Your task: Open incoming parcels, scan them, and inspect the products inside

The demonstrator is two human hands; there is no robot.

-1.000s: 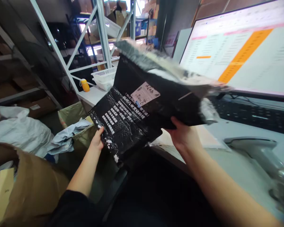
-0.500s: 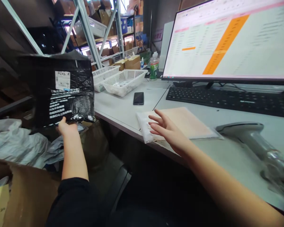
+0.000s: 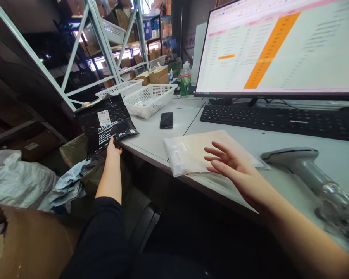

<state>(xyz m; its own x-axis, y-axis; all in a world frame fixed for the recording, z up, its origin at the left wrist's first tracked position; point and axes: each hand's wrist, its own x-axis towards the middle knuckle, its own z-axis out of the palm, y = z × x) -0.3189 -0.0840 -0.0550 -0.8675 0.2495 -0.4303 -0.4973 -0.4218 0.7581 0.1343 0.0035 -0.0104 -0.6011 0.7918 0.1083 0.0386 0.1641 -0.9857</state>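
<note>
The left hand [image 3: 113, 148], left of centre in the frame, is closed on the near edge of a black mailing bag [image 3: 94, 133], its thumb on the printed face and its other fingers largely hidden. The hold is at 1 edge only, presumably because so thin and light a bag needs no more; it also leaves the white label [image 3: 104, 117] uncovered and facing up. The bag lies slanted in the left half of the frame, its right corner overlapping the desk [image 3: 151, 135] in view — whether the 2 touch cannot be told. The right hand [image 3: 235, 164], right of centre, is open with fingers loosely spread and has hold of nothing; it appears over the right part of a clear flat packet [image 3: 189, 149], and contact cannot be judged. The packet lies flat along the near edge of the desk, a position that seems to keep it within easy reach. A scanner [image 3: 291, 155] rests at the right of the frame, beside the right forearm — a handy spot for that arm, it would appear. The phone [image 3: 166, 120] and the white basket [image 3: 136, 110] sit farther back, probably to leave the front free. At upper right, the keyboard [image 3: 276, 122] lies below the monitor [image 3: 279, 50], plausibly so that both can be used together.
</note>
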